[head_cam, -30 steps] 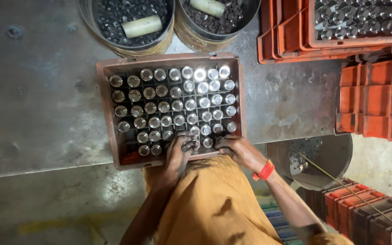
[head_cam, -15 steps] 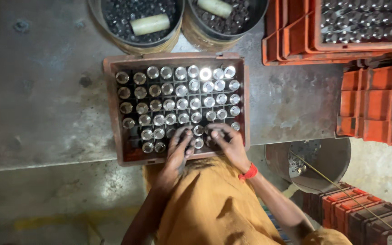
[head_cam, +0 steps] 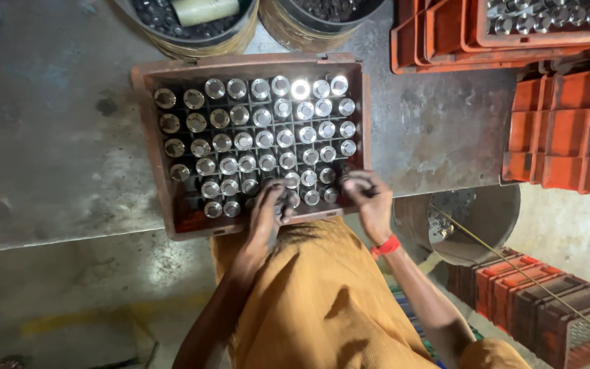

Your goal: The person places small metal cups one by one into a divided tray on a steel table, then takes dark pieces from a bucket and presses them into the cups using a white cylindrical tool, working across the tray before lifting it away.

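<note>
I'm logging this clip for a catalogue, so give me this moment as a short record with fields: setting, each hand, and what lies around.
setting: grey metal worktable, seen from above
crate: brown gridded crate full of upright shiny metal cylinders
left hand: left hand on the cylinders in the near row; grip unclear
right hand: right hand at the crate's near right corner, red wristband; grip unclear
around: two round bins beyond the crate, orange crates stacked to the right

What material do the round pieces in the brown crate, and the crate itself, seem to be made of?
The round pieces look like polished metal: silvery tops with bright glints. The crate seems moulded plastic, dull reddish-brown, worn and dirty, with a grid inside; this is less certain.
</note>
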The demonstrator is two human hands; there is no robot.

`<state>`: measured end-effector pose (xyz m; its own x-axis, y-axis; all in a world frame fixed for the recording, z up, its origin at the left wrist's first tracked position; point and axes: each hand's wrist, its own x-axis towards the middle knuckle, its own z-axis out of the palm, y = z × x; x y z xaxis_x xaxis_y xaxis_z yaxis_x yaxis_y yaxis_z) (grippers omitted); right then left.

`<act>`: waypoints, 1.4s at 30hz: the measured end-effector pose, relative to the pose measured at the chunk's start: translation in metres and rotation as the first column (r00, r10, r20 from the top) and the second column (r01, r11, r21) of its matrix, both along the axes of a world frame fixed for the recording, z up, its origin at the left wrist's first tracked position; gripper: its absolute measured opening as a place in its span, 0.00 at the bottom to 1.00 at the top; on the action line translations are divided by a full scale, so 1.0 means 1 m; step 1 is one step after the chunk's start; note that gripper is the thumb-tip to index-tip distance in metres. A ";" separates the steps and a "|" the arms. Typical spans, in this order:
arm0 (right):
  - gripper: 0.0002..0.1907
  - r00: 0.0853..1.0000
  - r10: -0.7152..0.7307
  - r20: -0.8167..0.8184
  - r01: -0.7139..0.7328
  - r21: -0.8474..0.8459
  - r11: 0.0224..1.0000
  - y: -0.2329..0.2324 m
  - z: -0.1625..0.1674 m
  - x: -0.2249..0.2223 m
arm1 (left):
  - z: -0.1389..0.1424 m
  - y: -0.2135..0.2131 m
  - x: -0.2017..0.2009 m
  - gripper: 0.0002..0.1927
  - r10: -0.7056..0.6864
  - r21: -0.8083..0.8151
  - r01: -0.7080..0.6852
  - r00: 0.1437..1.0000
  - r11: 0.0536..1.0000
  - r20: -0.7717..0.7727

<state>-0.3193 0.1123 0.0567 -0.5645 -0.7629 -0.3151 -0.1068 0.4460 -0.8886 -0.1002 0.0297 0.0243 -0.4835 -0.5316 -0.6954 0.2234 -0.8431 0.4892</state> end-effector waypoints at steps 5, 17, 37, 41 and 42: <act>0.10 0.930 0.067 -0.362 -0.054 0.047 0.997 0.019 -0.004 -0.030 | -0.009 0.004 0.002 0.09 0.069 0.058 -0.061 0.988 0.996 -0.137; 0.21 0.617 0.401 -0.677 -0.269 0.297 0.916 -0.020 0.004 -0.028 | -0.015 0.008 0.002 0.10 0.008 0.028 -0.005 0.994 1.000 -0.107; 0.09 0.705 0.226 -0.672 -0.225 0.091 0.970 -0.043 0.022 -0.044 | -0.020 0.008 0.013 0.10 0.138 0.069 -0.132 0.987 0.989 -0.082; 0.07 0.773 0.062 -0.632 -0.244 -0.206 0.948 -0.106 0.053 -0.065 | -0.018 0.003 0.025 0.14 0.219 0.097 -0.209 0.970 0.973 -0.108; 0.08 0.791 0.043 -0.610 -0.239 -0.243 0.940 -0.131 0.057 -0.074 | -0.017 -0.001 0.027 0.15 0.222 0.070 -0.215 0.970 0.974 -0.097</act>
<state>-0.3929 -0.0189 0.1137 -0.4419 -0.8481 0.2924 -0.6912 0.1142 -0.7136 -0.0728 0.0291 0.0073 -0.4314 -0.5920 -0.6807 0.4523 -0.7948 0.4046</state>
